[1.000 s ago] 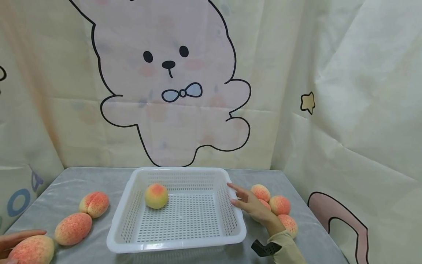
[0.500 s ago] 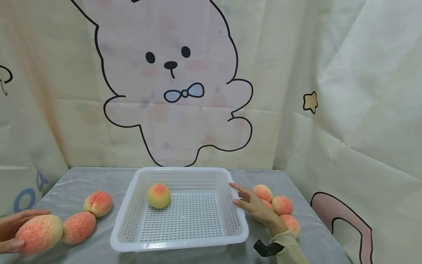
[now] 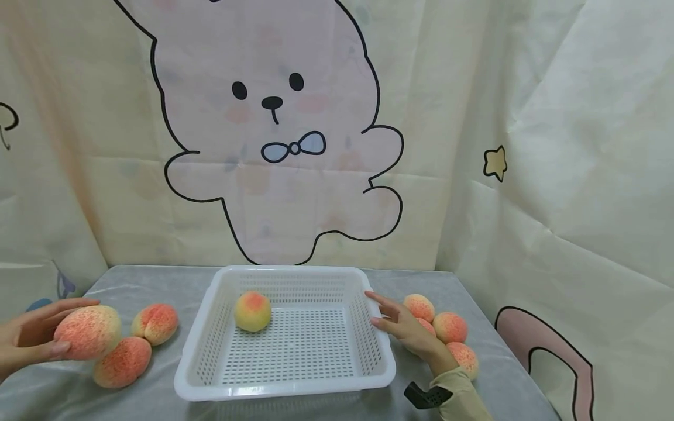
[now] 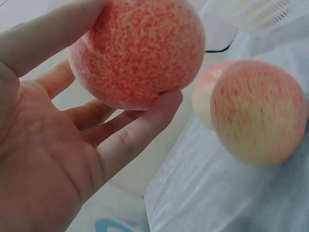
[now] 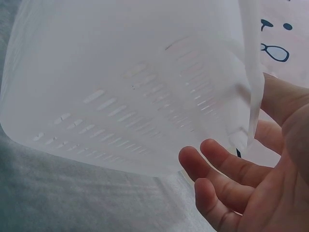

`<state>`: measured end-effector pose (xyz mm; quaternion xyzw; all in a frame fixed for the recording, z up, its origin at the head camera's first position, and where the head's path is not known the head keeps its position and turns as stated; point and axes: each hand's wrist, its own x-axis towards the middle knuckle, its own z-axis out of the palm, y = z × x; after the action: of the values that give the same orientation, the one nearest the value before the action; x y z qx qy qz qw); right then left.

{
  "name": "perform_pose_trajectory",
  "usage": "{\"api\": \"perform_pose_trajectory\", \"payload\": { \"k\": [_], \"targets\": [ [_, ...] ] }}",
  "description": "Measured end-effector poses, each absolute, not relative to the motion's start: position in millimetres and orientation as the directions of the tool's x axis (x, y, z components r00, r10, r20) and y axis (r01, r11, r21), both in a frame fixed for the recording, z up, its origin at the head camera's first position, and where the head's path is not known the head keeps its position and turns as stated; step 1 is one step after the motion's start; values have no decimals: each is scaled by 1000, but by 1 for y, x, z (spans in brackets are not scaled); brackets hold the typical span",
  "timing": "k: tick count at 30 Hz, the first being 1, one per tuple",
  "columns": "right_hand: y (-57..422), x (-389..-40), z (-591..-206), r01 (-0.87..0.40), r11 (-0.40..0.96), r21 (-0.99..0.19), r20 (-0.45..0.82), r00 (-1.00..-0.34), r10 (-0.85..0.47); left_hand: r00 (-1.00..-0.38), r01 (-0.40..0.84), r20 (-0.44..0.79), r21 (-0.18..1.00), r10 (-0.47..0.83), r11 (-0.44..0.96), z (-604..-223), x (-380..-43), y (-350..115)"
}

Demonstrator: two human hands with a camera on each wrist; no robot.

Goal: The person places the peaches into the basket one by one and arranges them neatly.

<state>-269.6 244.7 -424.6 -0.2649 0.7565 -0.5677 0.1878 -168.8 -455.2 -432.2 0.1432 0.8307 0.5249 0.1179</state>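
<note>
My left hand [image 3: 44, 333] pinches a red-and-yellow peach [image 3: 90, 332] between thumb and fingers at the left of the head view. In the left wrist view the held peach [image 4: 137, 50] sits at the fingertips, away from the palm. Behind and below it, two more peaches lie on the table, one elongated [image 3: 123, 363] and one with a crease [image 3: 156, 324]. My right hand [image 3: 405, 327] grips the right rim of a white perforated plastic basket [image 3: 284, 390], with several fingers curled outside its wall in the right wrist view. One yellow peach [image 3: 253, 311] rests inside, toward the back left.
Several peaches [image 3: 450, 327] cluster right of the basket, partly hidden behind my right hand and forearm. A grey cloth [image 3: 195, 280] covers the table. Curtains printed with a cartoon bear [image 3: 284, 199] hang close behind and at both sides.
My left hand has lifted the peach from the lower left corner, moving it up and right until it overlaps the elongated peach. My right hand stays on the basket rim.
</note>
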Motion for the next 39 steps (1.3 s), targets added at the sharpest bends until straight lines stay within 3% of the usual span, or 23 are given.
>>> {"api": "perform_pose_trajectory", "payload": {
  "k": [6, 11, 20, 39],
  "targets": [
    [244, -270, -424, -185, 215, -959, 15, -790, -613, -965, 155, 18, 844, 263, 514, -410, -170, -425],
    [245, -271, -426, -184, 222, -958, 11, -792, -610, -973, 84, -60, 810, 225, 581, -392, -175, -405],
    [246, -270, -427, -182, 218, -959, 11, -791, -611, -943, 149, -28, 855, 332, 497, -375, -184, -380],
    [245, -270, -429, -188, 231, -955, 11, -797, -604, -914, 235, 38, 861, 405, 450, -353, -208, -339]
  ]
}}
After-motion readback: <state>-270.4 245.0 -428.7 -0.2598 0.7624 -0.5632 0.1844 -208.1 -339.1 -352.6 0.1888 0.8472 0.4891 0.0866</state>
